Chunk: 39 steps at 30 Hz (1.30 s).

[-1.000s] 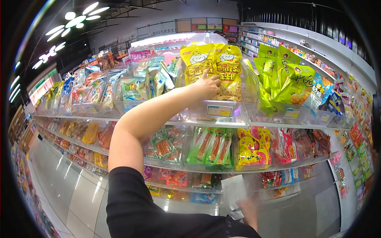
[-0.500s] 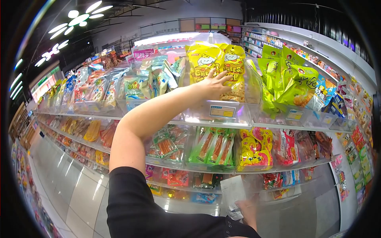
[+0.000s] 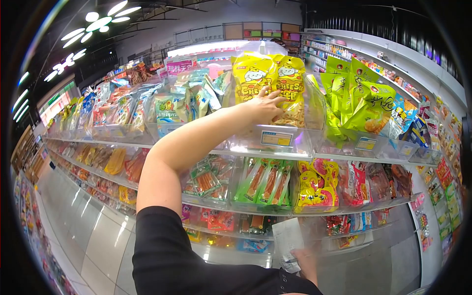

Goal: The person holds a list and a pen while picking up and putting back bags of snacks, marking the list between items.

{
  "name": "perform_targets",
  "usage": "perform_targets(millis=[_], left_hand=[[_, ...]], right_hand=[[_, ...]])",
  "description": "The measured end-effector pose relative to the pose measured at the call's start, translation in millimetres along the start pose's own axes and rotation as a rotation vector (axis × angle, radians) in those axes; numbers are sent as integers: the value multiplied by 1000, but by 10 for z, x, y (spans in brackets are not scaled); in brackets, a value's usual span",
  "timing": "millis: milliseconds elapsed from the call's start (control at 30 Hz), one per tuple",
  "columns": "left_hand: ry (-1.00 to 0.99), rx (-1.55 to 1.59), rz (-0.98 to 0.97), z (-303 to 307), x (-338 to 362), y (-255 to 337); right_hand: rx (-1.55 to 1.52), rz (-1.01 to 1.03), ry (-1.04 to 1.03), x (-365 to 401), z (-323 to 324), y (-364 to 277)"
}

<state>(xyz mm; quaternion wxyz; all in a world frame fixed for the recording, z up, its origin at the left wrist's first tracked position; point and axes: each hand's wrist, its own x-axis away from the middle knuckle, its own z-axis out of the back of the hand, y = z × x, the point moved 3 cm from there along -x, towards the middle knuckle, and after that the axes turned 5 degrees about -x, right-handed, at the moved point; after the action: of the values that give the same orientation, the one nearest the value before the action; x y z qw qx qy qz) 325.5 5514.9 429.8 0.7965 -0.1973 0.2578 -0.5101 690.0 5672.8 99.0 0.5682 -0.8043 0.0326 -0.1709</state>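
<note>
My left hand (image 3: 267, 106) reaches across to the top shelf, fingers apart, against the front of two yellow cheese snack bags. The left snack bag (image 3: 252, 73) and the right snack bag (image 3: 291, 73) stand upright side by side in a clear bin. Low in the view, my right hand (image 3: 306, 263) is closed on the edge of a white paper sheet (image 3: 286, 238) with faint print. Some of its fingers are hidden behind or blurred against the sheet.
Green snack bags (image 3: 361, 96) fill the bin to the right, and pale blue packets (image 3: 172, 108) the one to the left. A price tag (image 3: 276, 138) sits on the clear bin front. Lower shelves carry green sausage packs (image 3: 265, 182) and yellow-pink packets (image 3: 317, 184).
My left hand stays at the yellow bags; its fingers have drawn slightly closer together. My right hand and the paper look unchanged.
</note>
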Motion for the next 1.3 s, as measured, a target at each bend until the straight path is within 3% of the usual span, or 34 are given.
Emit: perform_targets(millis=[33, 133, 233, 367, 500, 633, 800, 1000, 1300], left_hand=[[30, 1, -5, 5, -6, 4], [-318, 99, 1, 145, -72, 20], [-108, 157, -58, 25, -13, 25], [41, 14, -123, 68, 25, 31], [2, -78, -184, 317, 134, 37], [120, 31, -159, 670, 297, 11], [35, -54, -145, 855, 497, -66], [-211, -74, -37, 969, 715, -102], [-250, 134, 68, 756, 1002, -153]], right_hand=[[8, 3, 2, 11, -14, -22], [24, 10, 12, 4, 1, -4], [32, 55, 12, 71, -46, -101], [31, 67, 23, 99, -56, -162], [-31, 33, 39, 102, 26, -87], [-33, 37, 43, 123, 80, -85], [-17, 32, 7, 138, 29, -136], [11, 85, -80, 87, -55, -164], [25, 56, -109, 64, -149, -178]])
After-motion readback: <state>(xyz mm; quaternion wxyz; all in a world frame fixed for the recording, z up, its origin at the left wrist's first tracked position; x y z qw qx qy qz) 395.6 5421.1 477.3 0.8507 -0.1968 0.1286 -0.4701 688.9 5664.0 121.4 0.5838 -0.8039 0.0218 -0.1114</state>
